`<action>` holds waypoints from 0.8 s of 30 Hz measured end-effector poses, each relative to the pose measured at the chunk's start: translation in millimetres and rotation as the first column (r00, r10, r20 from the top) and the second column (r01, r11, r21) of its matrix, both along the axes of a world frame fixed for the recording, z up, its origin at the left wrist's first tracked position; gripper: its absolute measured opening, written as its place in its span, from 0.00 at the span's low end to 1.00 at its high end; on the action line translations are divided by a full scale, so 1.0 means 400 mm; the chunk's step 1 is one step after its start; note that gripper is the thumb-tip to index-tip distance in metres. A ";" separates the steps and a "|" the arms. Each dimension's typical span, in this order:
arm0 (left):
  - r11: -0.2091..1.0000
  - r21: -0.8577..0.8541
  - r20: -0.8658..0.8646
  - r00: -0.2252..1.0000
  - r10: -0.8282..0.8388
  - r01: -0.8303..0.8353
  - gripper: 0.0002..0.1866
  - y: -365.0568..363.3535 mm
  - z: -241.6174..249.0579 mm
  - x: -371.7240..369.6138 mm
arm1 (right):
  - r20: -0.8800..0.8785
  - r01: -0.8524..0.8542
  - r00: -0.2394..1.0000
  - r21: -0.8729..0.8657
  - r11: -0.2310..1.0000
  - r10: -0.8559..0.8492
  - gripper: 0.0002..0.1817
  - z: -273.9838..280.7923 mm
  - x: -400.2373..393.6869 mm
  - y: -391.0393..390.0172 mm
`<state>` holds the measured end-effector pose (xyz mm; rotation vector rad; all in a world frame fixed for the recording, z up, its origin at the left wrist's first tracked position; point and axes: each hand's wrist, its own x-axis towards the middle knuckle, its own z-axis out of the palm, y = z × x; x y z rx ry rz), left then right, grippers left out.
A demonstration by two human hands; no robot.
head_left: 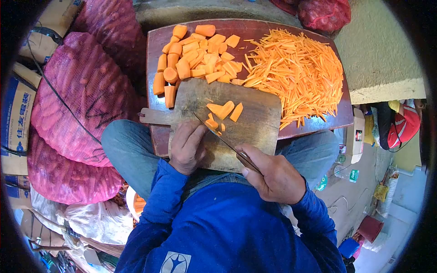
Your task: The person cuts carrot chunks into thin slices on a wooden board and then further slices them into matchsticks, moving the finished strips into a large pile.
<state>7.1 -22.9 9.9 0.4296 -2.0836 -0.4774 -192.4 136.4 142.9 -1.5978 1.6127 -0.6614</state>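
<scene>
My right hand (pixel 275 177) grips the wooden handle of a knife (pixel 225 143), its dark blade slanting up and left over a worn wooden cutting board (pixel 255 132). My left hand (pixel 187 146) rests on the board on the blade's left side, its fingers curled and pressed together. Whatever lies under those fingers is hidden. Small cut carrot slices (pixel 211 123) lie right by the blade and the left fingertips. Farther up the board are larger carrot pieces (pixel 221 110). The board sits across my lap, against the edge of a dark red table (pixel 246 34).
Peeled carrot chunks (pixel 183 68) cover the table's left side; a big heap of carrot strips (pixel 298 75) covers its right. Pink mesh sacks (pixel 84 100) and cardboard boxes (pixel 18 113) crowd the left. A white container (pixel 131 200) holding carrot stands beside my left leg.
</scene>
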 end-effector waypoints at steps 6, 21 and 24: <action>0.999 -0.008 -0.015 0.999 0.044 -0.044 0.21 0.005 -0.006 -0.006 | -0.144 0.005 0.990 0.027 1.000 -0.001 0.25 -0.087 0.010 -0.024; 0.999 -0.038 0.036 0.999 0.026 -0.025 0.28 0.001 0.016 0.002 | 0.063 0.037 0.997 -0.038 0.999 -0.035 0.24 -0.007 0.006 -0.025; 1.000 -0.018 0.038 0.999 0.015 -0.014 0.28 0.002 0.015 0.007 | 0.055 0.053 0.997 -0.028 0.998 -0.052 0.23 -0.008 0.013 -0.026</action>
